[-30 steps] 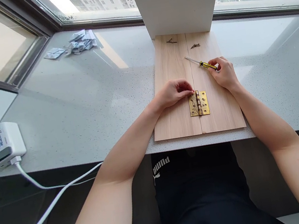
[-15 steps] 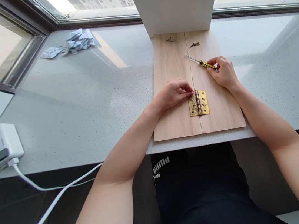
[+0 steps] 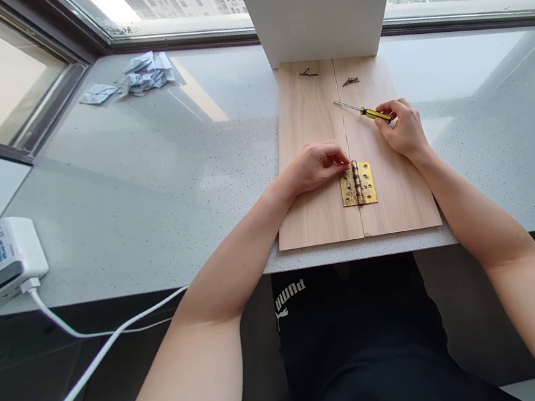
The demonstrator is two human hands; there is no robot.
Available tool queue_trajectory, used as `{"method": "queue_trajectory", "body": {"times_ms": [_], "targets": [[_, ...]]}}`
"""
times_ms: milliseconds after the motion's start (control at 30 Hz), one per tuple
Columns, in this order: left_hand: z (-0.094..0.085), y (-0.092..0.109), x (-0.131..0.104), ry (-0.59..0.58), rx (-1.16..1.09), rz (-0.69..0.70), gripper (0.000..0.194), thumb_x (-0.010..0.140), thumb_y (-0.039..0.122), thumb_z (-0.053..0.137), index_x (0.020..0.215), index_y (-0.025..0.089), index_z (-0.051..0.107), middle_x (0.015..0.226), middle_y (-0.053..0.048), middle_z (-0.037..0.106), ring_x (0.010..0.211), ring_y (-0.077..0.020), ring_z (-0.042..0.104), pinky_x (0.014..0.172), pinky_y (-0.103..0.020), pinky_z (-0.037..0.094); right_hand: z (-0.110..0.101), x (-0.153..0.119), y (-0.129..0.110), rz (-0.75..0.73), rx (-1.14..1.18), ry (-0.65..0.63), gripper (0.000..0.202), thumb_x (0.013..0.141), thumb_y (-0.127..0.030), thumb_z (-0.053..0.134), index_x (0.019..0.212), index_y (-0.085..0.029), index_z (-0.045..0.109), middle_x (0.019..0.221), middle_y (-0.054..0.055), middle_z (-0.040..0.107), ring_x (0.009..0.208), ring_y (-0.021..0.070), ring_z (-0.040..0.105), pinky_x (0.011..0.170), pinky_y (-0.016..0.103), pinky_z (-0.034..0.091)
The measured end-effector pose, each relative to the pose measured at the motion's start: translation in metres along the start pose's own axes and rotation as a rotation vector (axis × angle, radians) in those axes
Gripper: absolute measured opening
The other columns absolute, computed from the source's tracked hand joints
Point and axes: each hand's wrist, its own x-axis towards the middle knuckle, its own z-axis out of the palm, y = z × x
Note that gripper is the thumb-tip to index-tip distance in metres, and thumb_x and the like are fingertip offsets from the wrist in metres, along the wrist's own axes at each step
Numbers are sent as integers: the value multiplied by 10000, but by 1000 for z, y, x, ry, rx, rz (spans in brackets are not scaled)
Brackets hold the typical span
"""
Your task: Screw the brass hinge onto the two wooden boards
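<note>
Straddling the seam between two pale wooden boards, a brass-coloured hinge lies flat with its barrel along the joint, one leaf on the left board and one on the right board. Placing it there looks done, but fastening does not: the holes in view on the right leaf seem to have no screws in them, so I judge the work to be at an early stage.

At the hinge's far left corner is the left hand, its thumb and forefinger brought together; whether they pinch something small, such as a screw, I cannot tell. On the right, the right hand has its fingers clamped on the yellow-and-black handle of a screwdriver, whose shaft points left, the tip well apart from the hinge.

Farther off, loose screws lie in two groups, left screws and right screws, one on each board; none of these is in use.

Behind the boards stands a white panel, with windows beyond. On the speckled surface, crumpled packets sit at far left, and a white device with a cable at near left.
</note>
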Motion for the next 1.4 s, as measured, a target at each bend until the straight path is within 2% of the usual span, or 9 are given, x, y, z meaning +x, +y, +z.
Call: {"method": "queue_trajectory", "body": {"times_ms": [133,267,400,500,667,767,867,1067,1400], "targets": [[-1,3,1,-18,-7,-20,68,1027,183,867,980,230,849,1042,-75,858,975,-244,801,921,-413,644,-10,10,9,8,70,70,282,1139,-371,675,1383,-297,794,1407,142,809,1224,312,833,995,516,734],[-2,9,1,-25,-13,-63,146,1013,162,900,1021,240,777,1008,-57,827,911,-228,738,847,-395,600,-30,37,12,-81,198,180,353,1198,-599,650,1413,-327,715,1360,123,794,1170,307,848,1030,552,741],[-2,11,1,-13,-63,-107,224,1001,142,913,1034,250,719,1014,-39,808,865,-202,705,822,-374,584,-62,64,-20,-223,288,263,484,1112,-867,750,1354,-451,699,1378,76,782,1052,281,788,978,530,744],[-2,10,2,-24,-58,-114,223,997,141,920,984,241,721,985,-39,804,827,-192,678,803,-370,559,-89,65,-61,-321,330,202,568,1056,-935,792,1336,-442,749,1381,81,770,1057,287,778,940,507,754],[-3,7,2,-37,-27,-87,170,999,163,920,976,227,765,991,-53,821,854,-203,695,806,-370,553,-117,41,-108,-404,431,37,458,968,-855,961,1277,-525,888,1263,30,804,1054,298,780,925,531,762],[-5,6,1,-28,13,-87,148,996,199,936,1023,226,794,1044,-62,833,892,-211,716,831,-370,573,-115,35,-117,-447,480,16,533,887,-892,1001,1272,-529,928,1242,16,845,1051,326,801,869,560,775],[-5,4,0,-28,-19,-74,145,1001,225,929,1071,219,802,1100,-78,848,990,-237,769,913,-395,613,-103,37,-122,-497,569,-25,533,843,-821,1066,1259,-507,953,1257,24,878,1040,324,812,862,538,785],[-4,2,-1,-24,-82,-92,197,992,230,925,1127,221,783,1084,-67,878,1070,-261,830,1044,-449,642,-90,37,-130,-487,570,-345,416,972,-612,1028,1339,-454,914,1363,19,892,1067,261,847,1005,481,805],[-3,0,2,-20,-71,-59,184,975,241,927,1119,213,814,1084,-74,864,994,-241,800,937,-412,632,-94,32,-130,-560,483,-410,379,1066,-375,941,1434,-440,882,1426,29,884,1089,238,872,1008,439,815]]}}
